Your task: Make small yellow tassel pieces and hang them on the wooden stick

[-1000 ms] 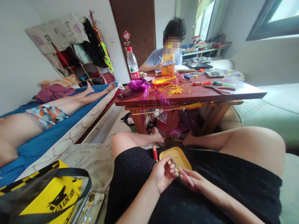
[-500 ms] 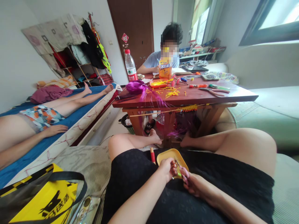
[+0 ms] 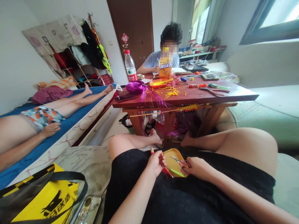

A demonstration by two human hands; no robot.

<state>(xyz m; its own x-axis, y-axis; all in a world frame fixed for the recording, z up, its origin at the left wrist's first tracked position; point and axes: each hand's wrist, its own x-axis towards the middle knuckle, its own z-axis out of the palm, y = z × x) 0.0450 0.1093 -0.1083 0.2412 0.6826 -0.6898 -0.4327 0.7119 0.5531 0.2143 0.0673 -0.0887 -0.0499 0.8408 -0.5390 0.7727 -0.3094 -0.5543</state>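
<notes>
My right hand [image 3: 198,168] grips a pair of scissors [image 3: 185,168] by its pink handles, blades pointing left over a yellow tray [image 3: 172,153] on my lap. My left hand [image 3: 156,162] is at the tray's left edge with its fingers curled in; whatever they pinch, if anything, is too small to make out. A red stick with a wood-coloured end [image 3: 152,151] passes behind my left hand, its red part showing again below the fingers. I cannot tell whether the hand touches it. In the tray's near part lies a bright green thin piece [image 3: 177,173].
A red-brown table [image 3: 201,99] ahead bears purple strands [image 3: 136,87], yellow pieces [image 3: 172,93], pliers [image 3: 213,91], and bottles. A person [image 3: 149,60] sits behind it. Another person lies on the bed [image 3: 77,115] at left. A yellow bag [image 3: 53,199] stands beside me.
My left hand has moved left, away from the scissors, to the tray's left edge. My right hand has risen slightly with the scissors. More of the tray and green piece shows.
</notes>
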